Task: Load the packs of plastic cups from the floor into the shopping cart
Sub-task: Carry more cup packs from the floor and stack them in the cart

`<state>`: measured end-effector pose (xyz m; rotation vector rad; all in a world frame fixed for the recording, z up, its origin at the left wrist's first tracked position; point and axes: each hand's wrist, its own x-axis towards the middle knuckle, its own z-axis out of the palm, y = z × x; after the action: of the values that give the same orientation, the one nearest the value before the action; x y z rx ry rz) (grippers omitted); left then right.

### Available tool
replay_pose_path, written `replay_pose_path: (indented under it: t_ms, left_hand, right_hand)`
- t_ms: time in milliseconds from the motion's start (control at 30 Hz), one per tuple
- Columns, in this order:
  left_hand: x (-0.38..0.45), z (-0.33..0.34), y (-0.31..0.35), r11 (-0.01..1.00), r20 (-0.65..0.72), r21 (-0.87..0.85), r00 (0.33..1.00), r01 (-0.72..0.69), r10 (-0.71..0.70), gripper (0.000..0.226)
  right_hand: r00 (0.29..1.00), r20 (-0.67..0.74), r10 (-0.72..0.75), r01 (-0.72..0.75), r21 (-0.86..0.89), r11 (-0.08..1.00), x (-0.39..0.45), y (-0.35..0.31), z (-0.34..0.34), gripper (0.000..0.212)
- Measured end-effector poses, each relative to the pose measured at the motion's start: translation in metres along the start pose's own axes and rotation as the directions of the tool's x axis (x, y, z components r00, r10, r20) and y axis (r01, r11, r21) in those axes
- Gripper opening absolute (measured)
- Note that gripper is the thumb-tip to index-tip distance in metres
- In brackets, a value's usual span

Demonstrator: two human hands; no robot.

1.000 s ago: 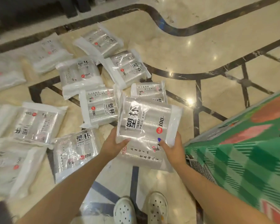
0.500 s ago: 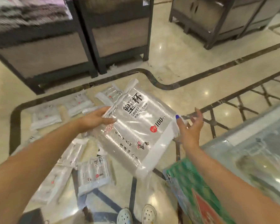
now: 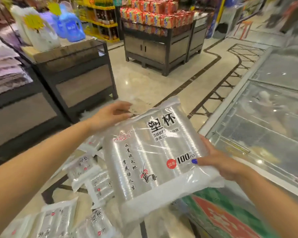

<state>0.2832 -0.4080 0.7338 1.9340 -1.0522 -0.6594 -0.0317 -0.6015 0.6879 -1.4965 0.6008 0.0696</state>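
I hold one clear pack of plastic cups (image 3: 155, 152) with black lettering and a red "100 pcs" mark, raised flat at chest height. My left hand (image 3: 110, 115) grips its far top corner. My right hand (image 3: 218, 162) grips its right edge, thumb on top. Several more packs of cups (image 3: 86, 169) lie on the marble floor below and to the left. No shopping cart shows in the view.
A chest freezer (image 3: 265, 117) with a glass lid and green printed front runs along the right. Dark display stands (image 3: 79, 74) with detergent bottles stand at left, another stand (image 3: 155, 47) with orange snack packs behind. Shiny floor (image 3: 144, 79) lies between them.
The pack rose from just above the floor to chest height and tilted flat. My right hand let go briefly, then took the right edge again. The view swung up to the aisle.
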Motion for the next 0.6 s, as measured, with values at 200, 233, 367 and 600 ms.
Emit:
replay_pose_path:
  t_ms: [200, 233, 367, 600]
  left_hand:
    - [-0.009, 0.081, 0.03, 0.949, -0.048, -0.274, 0.984, 0.154, -0.174, 0.102]
    - [-0.014, 0.104, 0.034, 0.921, 0.153, -0.316, 0.97, 0.229, -0.189, 0.109]
    - [-0.03, 0.2, 0.08, 0.801, 0.608, -0.465, 0.794, 0.377, -0.02, 0.13]
    - [-0.063, 0.382, 0.189, 0.859, 0.769, -0.418, 0.618, 0.295, 0.162, 0.095]
  right_hand:
    - [0.911, -0.41, -0.031, 0.13, 0.215, 0.968, -0.092, 0.03, -0.031, 0.131]
    - [0.872, -0.488, -0.03, 0.175, 0.253, 0.951, -0.111, 0.034, -0.035, 0.124]
    - [0.682, -0.731, 0.0, 0.326, 0.305, 0.895, -0.195, 0.069, -0.054, 0.12]
    - [0.273, -0.959, 0.08, 0.503, 0.213, 0.838, -0.381, 0.154, -0.063, 0.117]
